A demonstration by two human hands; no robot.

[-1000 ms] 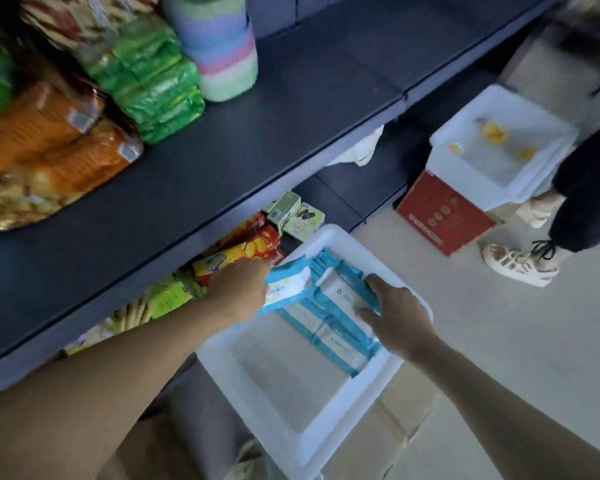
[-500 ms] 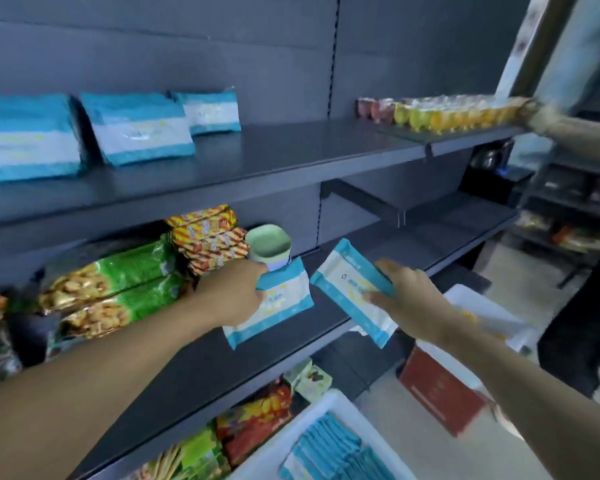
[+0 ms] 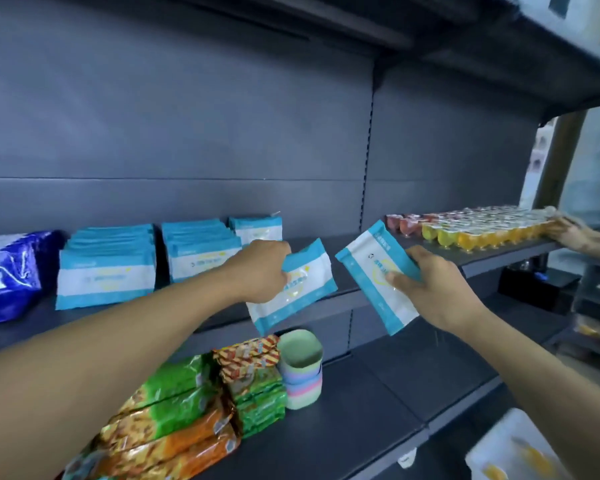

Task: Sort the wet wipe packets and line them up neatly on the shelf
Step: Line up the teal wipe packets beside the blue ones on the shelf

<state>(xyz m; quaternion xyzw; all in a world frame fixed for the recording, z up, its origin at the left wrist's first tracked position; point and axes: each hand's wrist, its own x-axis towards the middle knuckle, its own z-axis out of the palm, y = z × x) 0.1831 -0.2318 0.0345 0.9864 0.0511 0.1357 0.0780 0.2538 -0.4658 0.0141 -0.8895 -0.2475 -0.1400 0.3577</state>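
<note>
Placing step: the left hand [image 3: 257, 271] grips one packet [image 3: 297, 289] and the right hand [image 3: 433, 289] grips another [image 3: 371, 268], both in the air before the shelf [image 3: 343, 249]. Next, each needs setting upright beyond the left hand, beside the rows [image 3: 201, 251].

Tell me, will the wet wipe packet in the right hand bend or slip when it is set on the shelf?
The packet probably flexes a little: it is a flat soft pouch. Its glossy film may slide in the right hand. Standing upright, it could tip.
</note>
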